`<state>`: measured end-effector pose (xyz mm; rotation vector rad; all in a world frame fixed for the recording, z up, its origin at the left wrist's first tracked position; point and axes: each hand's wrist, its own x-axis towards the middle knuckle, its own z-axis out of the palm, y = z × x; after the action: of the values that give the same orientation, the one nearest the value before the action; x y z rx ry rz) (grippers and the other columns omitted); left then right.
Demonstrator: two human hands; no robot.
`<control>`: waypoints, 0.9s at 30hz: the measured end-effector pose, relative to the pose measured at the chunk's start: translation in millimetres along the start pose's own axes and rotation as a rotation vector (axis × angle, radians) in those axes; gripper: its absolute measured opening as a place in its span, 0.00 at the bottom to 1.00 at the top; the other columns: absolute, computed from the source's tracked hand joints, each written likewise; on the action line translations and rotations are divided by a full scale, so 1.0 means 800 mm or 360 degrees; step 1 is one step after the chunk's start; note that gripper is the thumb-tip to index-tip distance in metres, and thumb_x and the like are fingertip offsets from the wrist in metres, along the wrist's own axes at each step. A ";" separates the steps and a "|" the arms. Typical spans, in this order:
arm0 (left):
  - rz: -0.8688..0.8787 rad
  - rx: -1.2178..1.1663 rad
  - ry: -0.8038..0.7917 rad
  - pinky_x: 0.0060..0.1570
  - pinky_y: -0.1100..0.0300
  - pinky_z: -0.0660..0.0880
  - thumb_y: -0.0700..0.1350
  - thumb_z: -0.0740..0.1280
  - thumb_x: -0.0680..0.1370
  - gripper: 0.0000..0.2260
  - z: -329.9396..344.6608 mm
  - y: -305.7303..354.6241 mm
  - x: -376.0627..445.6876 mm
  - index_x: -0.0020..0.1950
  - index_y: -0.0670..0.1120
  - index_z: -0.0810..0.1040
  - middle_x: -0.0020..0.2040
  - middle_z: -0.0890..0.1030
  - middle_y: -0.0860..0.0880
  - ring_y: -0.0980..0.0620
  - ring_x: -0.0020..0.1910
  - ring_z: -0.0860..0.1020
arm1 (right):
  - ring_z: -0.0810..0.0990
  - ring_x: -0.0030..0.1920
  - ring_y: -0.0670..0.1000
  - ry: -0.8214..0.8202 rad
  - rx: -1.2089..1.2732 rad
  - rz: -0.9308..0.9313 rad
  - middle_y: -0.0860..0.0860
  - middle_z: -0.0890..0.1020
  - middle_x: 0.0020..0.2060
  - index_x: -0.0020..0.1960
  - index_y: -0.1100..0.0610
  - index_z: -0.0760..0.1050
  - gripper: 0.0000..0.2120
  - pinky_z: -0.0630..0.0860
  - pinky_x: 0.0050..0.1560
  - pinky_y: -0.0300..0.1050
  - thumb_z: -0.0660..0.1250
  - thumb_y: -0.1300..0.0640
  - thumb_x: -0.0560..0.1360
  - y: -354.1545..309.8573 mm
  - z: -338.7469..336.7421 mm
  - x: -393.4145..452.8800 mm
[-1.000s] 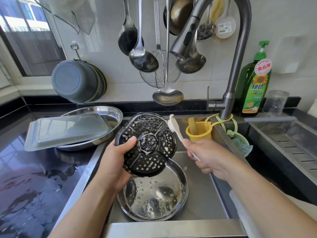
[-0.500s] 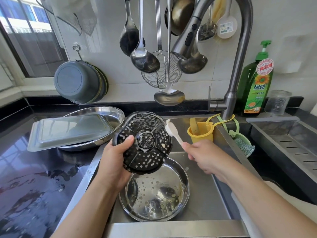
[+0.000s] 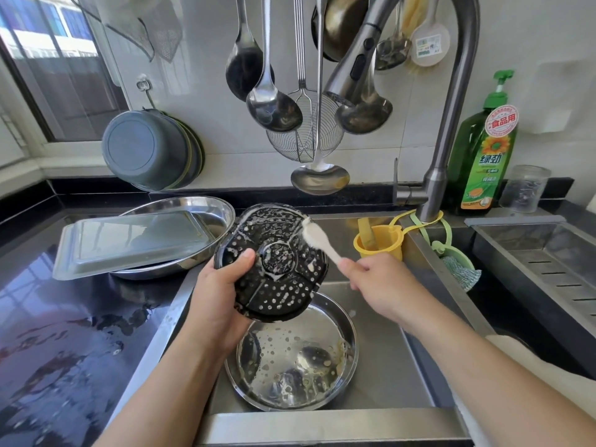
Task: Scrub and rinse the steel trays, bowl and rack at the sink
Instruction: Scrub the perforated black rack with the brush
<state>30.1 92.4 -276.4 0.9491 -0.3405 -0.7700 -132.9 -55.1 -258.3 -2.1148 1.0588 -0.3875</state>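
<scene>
My left hand [image 3: 222,295] grips a round black perforated rack [image 3: 274,262], tilted and flecked with suds, above the sink. My right hand [image 3: 380,285] holds a white brush [image 3: 317,240] whose head touches the rack's upper right edge. Below them a round steel tray [image 3: 293,353], wet and soapy, lies in the sink basin [image 3: 387,366]. On the counter to the left a rectangular steel tray [image 3: 129,243] rests upside down across a round steel bowl [image 3: 213,211].
The faucet [image 3: 451,124] arches over the sink, its spray head above the rack. Ladles and a wire skimmer [image 3: 306,137] hang on the wall. A yellow cup [image 3: 380,246], green soap bottle [image 3: 483,156] and glass jar [image 3: 524,188] stand right. The black counter [image 3: 64,333] is wet.
The brush head has moved left onto the rack's upper right edge. My left hand has raised the rack slightly.
</scene>
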 end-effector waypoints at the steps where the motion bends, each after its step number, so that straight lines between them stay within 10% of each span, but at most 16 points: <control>1: -0.0005 0.0009 -0.0017 0.63 0.38 0.78 0.35 0.61 0.83 0.16 0.002 -0.001 -0.001 0.70 0.40 0.76 0.62 0.84 0.36 0.36 0.61 0.83 | 0.68 0.29 0.49 0.0037 0.0019 -0.0014 0.47 0.70 0.25 0.41 0.62 0.79 0.25 0.64 0.32 0.44 0.60 0.42 0.83 0.002 -0.002 0.002; 27: 0.0020 -0.0010 0.0035 0.64 0.38 0.77 0.35 0.61 0.83 0.16 -0.002 0.000 0.004 0.71 0.38 0.75 0.63 0.83 0.36 0.36 0.62 0.82 | 0.69 0.28 0.48 -0.0141 -0.0166 0.0014 0.44 0.67 0.15 0.33 0.55 0.76 0.25 0.63 0.32 0.43 0.62 0.41 0.82 0.011 0.001 0.005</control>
<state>33.0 91.4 -277.8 0.9480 -0.3246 -0.7480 -135.0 -60.9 -265.4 -2.1974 1.0569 -0.2366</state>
